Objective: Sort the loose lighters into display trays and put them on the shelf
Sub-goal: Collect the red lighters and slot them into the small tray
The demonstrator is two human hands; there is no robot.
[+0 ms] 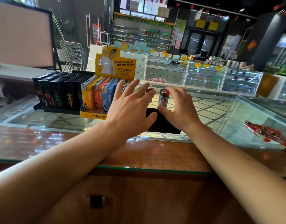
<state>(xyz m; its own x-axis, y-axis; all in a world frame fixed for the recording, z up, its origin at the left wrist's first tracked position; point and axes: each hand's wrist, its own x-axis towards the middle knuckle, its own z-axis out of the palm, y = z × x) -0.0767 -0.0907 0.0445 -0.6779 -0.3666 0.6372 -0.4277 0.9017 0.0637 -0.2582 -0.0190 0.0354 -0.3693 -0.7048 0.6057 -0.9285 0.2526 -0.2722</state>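
Standing upright in the low black plastic display tray (161, 122) at the centre of the frame, the small cluster of red-topped printed lighters (163, 97) has its long axis vertical and sits just ahead of your right hand (179, 109), between your two hands. Your right hand is the nearer one: its thumb lies against the tray's near right corner below the cluster and its fingers arch loosely over and behind the lighters, spread and holding nothing that you can see. Your left hand (131, 109) is flat and wide, fingers fanned over the tray's left part, thumb near the tray's front edge; a second red-topped lighter (149, 90) peeks out behind its fingertips. Any next placement likely turns on the empty stretch between the hands. Left of centre stand the full yellow cardboard tray of orange and blue lighters (97, 102) and the black tray of black lighters (58, 94). Loose red lighters (266, 133) lie on the glass counter (220, 113) at the right edge, well apart.
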